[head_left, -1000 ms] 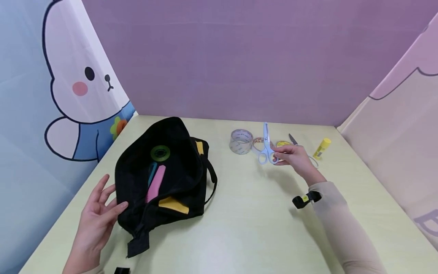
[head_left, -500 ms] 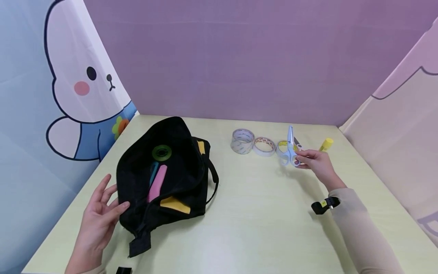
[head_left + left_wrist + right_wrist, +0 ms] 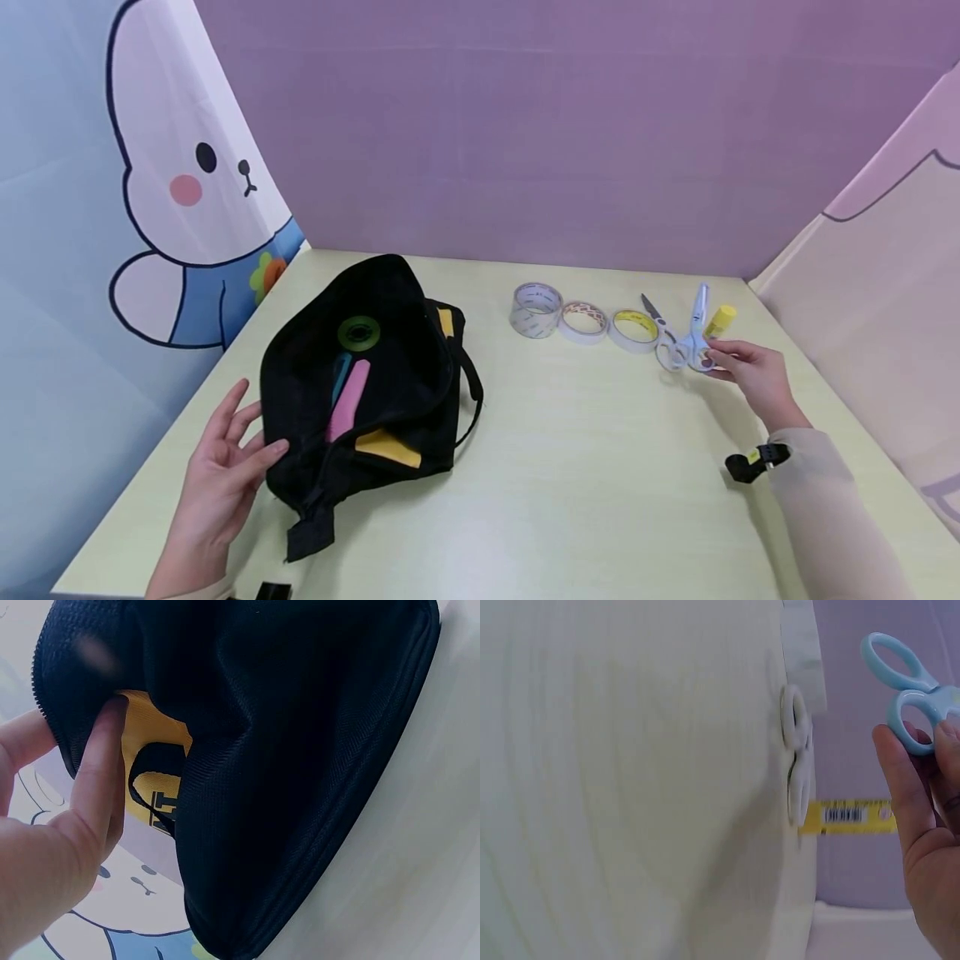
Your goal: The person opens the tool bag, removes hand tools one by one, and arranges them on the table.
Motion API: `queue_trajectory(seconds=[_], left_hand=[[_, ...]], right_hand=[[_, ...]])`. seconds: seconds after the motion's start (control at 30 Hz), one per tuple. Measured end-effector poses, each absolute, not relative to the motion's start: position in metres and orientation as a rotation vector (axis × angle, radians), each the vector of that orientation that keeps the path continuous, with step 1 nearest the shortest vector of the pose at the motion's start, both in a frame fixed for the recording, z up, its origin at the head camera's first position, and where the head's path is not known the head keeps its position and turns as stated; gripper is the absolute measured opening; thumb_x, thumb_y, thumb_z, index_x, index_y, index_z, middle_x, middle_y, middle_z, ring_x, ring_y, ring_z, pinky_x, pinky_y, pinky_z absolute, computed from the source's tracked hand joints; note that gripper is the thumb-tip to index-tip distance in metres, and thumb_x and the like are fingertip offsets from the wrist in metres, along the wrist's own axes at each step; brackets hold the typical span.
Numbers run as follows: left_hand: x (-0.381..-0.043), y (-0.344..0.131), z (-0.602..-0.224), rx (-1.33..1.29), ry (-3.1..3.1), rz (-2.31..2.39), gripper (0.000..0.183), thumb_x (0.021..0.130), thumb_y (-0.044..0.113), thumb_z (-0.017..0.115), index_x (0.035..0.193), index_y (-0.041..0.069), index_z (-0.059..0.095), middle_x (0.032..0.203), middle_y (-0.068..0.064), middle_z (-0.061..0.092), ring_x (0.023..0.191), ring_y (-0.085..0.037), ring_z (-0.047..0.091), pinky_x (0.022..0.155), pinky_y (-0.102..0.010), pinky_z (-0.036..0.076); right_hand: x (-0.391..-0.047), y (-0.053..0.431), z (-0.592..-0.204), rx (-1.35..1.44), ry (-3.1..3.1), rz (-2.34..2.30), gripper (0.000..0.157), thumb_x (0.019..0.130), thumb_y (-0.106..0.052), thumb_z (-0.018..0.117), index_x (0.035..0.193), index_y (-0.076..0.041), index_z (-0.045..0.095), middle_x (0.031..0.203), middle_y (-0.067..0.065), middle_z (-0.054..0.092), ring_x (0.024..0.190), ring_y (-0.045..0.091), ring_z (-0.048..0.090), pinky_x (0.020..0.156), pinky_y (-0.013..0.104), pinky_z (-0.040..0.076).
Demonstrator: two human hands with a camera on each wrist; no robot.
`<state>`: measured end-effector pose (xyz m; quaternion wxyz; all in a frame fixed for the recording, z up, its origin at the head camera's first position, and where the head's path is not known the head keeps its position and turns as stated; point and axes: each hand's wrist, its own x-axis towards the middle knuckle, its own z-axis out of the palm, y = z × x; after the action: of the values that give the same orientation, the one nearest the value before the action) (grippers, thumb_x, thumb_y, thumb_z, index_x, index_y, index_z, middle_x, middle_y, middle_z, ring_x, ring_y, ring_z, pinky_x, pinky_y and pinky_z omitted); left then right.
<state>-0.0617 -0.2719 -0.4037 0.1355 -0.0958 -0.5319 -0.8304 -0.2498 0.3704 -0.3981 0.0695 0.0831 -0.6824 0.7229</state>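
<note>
- While I have the right hand pinching a finger ring of the light-blue plastic scissors, fingertips drawn together, the blades point upward at right of frame.
- Held by one ring, they could swivel; I judge a firm pinch and slow, raised travel best, so nothing snags the white-handled metal scissors or yellow cylindrical glue stick nearby.
- At lower left, my left hand pinches the black fabric bag by its rim; gentle outward tension should hold its mouth wide.
- I mind the far table edge at upper right; most room spans the pale tabletop, lower centre.
</note>
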Motion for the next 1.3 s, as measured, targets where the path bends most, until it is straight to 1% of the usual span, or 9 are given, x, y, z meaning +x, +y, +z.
queue_trajectory(seconds=[0.13, 0.27, 0.4, 0.53, 0.7, 0.77, 0.97, 1.07, 1.3], left_hand=[[-0.062, -0.271, -0.403, -0.291, -1.544, -2.401, 0.085, 0.089, -0.029, 0.045, 0.158, 0.016, 0.021, 0.128, -0.001, 0.056, 0.101, -0.013, 0.068, 0.069, -0.016, 0.055], [-0.062, -0.271, -0.403, -0.286, -1.551, -2.4, 0.085, 0.09, -0.028, 0.047, 0.158, 0.017, 0.022, 0.128, -0.001, 0.055, 0.102, -0.013, 0.068, 0.073, -0.018, 0.056], [-0.062, -0.271, -0.403, -0.281, -1.559, -2.395, 0.085, 0.09, -0.028, 0.047, 0.158, 0.017, 0.021, 0.129, -0.001, 0.055, 0.102, -0.013, 0.068, 0.071, -0.017, 0.055], [-0.062, -0.271, -0.403, -0.282, -1.561, -2.392, 0.085, 0.089, -0.028, 0.046, 0.158, 0.017, 0.021, 0.128, -0.001, 0.055, 0.102, -0.013, 0.068, 0.068, -0.016, 0.054], [-0.061, -0.271, -0.404, -0.275, -1.562, -2.393, 0.085, 0.09, -0.028, 0.046, 0.158, 0.016, 0.021, 0.129, -0.001, 0.055, 0.103, -0.013, 0.068, 0.07, -0.016, 0.055], [-0.06, -0.271, -0.404, -0.271, -1.571, -2.387, 0.085, 0.09, -0.028, 0.047, 0.158, 0.016, 0.021, 0.129, -0.001, 0.055, 0.103, -0.013, 0.068, 0.072, -0.017, 0.055], [-0.06, -0.271, -0.403, -0.253, -1.596, -2.367, 0.086, 0.09, -0.028, 0.047, 0.158, 0.016, 0.02, 0.129, -0.001, 0.054, 0.101, -0.012, 0.068, 0.067, -0.015, 0.054], [-0.06, -0.271, -0.403, -0.252, -1.591, -2.369, 0.086, 0.09, -0.028, 0.047, 0.158, 0.016, 0.02, 0.129, -0.001, 0.054, 0.102, -0.012, 0.068, 0.069, -0.015, 0.054], [-0.059, -0.271, -0.402, -0.263, -1.575, -2.372, 0.085, 0.09, -0.028, 0.047, 0.158, 0.016, 0.02, 0.128, -0.001, 0.055, 0.102, -0.013, 0.068, 0.071, -0.016, 0.055]], right_hand=[[-0.247, 0.387, -0.401, 0.199, -2.023, 2.191, 0.025, 0.092, 0.015, 0.058, 0.097, 0.0, 0.078, 0.089, 0.002, 0.074, 0.073, 0.014, 0.073, 0.068, 0.026, 0.058], [-0.244, 0.4, -0.403, 0.177, -1.996, 2.214, 0.028, 0.093, 0.017, 0.056, 0.097, 0.001, 0.078, 0.087, 0.003, 0.074, 0.072, 0.014, 0.073, 0.069, 0.025, 0.058], [-0.242, 0.41, -0.404, 0.125, -1.949, 2.243, 0.031, 0.094, 0.018, 0.053, 0.096, -0.001, 0.078, 0.086, 0.003, 0.074, 0.074, 0.013, 0.073, 0.069, 0.025, 0.058], [-0.242, 0.422, -0.407, 0.056, -1.916, 2.255, 0.031, 0.095, 0.016, 0.053, 0.094, -0.003, 0.079, 0.086, 0.002, 0.074, 0.075, 0.011, 0.073, 0.068, 0.024, 0.058], [-0.243, 0.439, -0.415, 0.013, -1.913, 2.273, 0.033, 0.095, 0.015, 0.053, 0.092, -0.005, 0.079, 0.084, 0.001, 0.074, 0.073, 0.012, 0.073, 0.067, 0.024, 0.058], [-0.243, 0.445, -0.418, 0.002, -1.946, 2.267, 0.035, 0.095, 0.015, 0.053, 0.09, -0.007, 0.08, 0.084, 0.001, 0.073, 0.072, 0.011, 0.072, 0.067, 0.024, 0.058], [-0.247, 0.458, -0.419, -0.049, -2.079, 2.281, 0.04, 0.096, 0.013, 0.052, 0.084, -0.013, 0.08, 0.079, 0.0, 0.073, 0.071, 0.009, 0.071, 0.066, 0.023, 0.058], [-0.251, 0.46, -0.415, -0.085, -2.192, 2.249, 0.043, 0.097, 0.011, 0.052, 0.081, -0.017, 0.08, 0.076, 0.0, 0.073, 0.069, 0.008, 0.071, 0.065, 0.022, 0.058], [-0.261, 0.459, -0.403, -0.215, -2.507, 2.127, 0.039, 0.098, 0.004, 0.054, 0.079, -0.022, 0.077, 0.077, -0.001, 0.072, 0.07, 0.012, 0.071, 0.068, 0.027, 0.059]])
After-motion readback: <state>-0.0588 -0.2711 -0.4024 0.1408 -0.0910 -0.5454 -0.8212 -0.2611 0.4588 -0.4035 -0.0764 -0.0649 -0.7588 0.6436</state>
